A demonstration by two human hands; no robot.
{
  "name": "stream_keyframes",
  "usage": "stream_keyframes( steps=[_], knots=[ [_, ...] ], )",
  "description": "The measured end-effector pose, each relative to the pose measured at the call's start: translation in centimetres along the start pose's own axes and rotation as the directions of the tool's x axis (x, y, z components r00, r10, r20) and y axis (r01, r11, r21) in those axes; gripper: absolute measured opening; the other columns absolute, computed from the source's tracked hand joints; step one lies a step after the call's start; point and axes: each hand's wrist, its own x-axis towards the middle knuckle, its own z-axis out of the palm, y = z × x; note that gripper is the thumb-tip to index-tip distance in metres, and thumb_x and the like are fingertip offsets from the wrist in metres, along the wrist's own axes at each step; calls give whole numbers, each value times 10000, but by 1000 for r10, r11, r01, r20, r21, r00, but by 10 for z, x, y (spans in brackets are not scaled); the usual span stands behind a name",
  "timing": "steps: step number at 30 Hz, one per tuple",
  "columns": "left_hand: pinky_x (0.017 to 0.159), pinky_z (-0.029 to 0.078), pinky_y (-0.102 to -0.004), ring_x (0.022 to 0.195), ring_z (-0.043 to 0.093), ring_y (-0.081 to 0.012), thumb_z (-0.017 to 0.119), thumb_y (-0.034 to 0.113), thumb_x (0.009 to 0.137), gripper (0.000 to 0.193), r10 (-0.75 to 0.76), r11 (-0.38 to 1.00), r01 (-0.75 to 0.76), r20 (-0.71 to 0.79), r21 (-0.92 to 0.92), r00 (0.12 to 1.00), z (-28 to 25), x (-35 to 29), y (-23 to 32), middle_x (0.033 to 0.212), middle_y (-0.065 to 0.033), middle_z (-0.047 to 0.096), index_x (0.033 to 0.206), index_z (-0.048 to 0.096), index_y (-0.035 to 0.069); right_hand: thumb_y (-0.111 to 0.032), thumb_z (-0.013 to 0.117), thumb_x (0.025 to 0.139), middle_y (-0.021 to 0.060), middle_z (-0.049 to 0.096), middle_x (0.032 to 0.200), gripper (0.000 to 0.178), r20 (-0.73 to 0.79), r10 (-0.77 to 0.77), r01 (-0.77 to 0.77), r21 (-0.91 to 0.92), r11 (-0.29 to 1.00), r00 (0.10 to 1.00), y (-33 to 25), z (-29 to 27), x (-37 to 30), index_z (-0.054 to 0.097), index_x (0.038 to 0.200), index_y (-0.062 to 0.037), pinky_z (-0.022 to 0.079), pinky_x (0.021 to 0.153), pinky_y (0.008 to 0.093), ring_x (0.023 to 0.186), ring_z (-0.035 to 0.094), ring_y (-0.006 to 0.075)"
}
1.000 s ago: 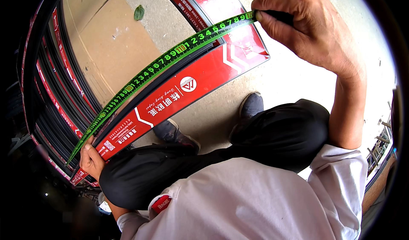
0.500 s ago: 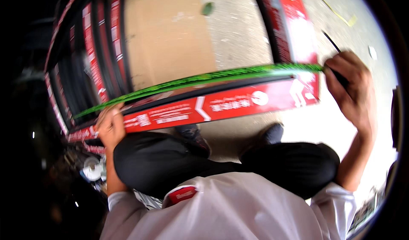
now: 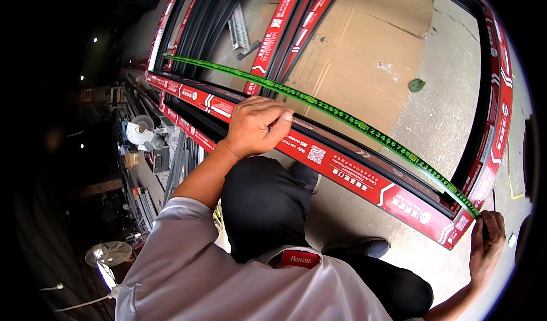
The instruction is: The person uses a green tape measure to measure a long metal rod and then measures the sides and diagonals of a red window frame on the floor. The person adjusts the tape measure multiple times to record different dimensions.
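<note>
Low on the left of the view sits a round, pale fan-like object, with mixed workshop clutter above it. Toward the upper left, the green tape measure begins close to the left corner of a large rectangular frame, whose dark bars are wrapped in red film, probably to guard the finish. From there the tape slants down to the lower right, just beside the near bar; lying that close, it seems set to follow the bar's length.

Left of centre, the left hand rests on the near bar with fingers bent and thumb reaching out to the right; whether it truly grips cannot be told, though the placing looks apt for steadying the bar. Loose red-and-black bars lie behind it at upper centre.

Right of these, a brown cardboard sheet covers part of the floor, perhaps against scratches, with a green leaf beside it. At the lower right, past the frame's corner, the right hand pinches the tape's near end, apparently keeping the ribbon taut.
</note>
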Motion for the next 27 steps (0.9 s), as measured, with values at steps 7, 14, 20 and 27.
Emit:
stream_keyframes(
  steps=[7, 14, 20, 27],
  knots=[
    [763, 589, -396, 767, 751, -280, 719, 100, 891, 111, 11, 1000, -11, -15, 9, 1000, -5, 0, 0, 866, -116, 779, 835, 754, 12, -28, 608, 1007, 160, 631, 990, 186, 1, -2, 2, -65, 998, 1000, -18, -12, 30, 689, 1138, 76, 504, 799, 358, 871, 617, 271],
    [685, 553, -410, 697, 694, -297, 688, 172, 928, 168, 6, 997, -2, -49, 77, 999, -4, -7, 1, 768, -91, 727, 807, 738, 66, -52, 608, 1017, 140, 666, 1007, 302, 14, -71, 72, -156, 985, 997, -35, -8, 70, 703, 1296, 12, 513, 785, 349, 870, 648, 235],
    [675, 549, -421, 678, 674, -303, 689, 180, 918, 190, 79, 994, -71, -108, 78, 991, 0, -11, -4, 717, -81, 692, 757, 702, 79, -63, 601, 1034, 124, 689, 1020, 322, 57, -54, 62, -144, 988, 997, -7, -11, 77, 713, 1334, -23, 524, 768, 337, 853, 662, 190],
    [647, 540, -441, 641, 653, -319, 691, 182, 910, 250, 57, 997, -50, -108, 66, 993, -4, -13, -5, 663, -90, 650, 683, 665, 82, -70, 630, 1023, 109, 654, 921, 179, 36, -149, 151, -42, 988, 988, -14, -23, 72, 730, 1125, 38, 482, 763, 317, 826, 583, 177]
  ],
)
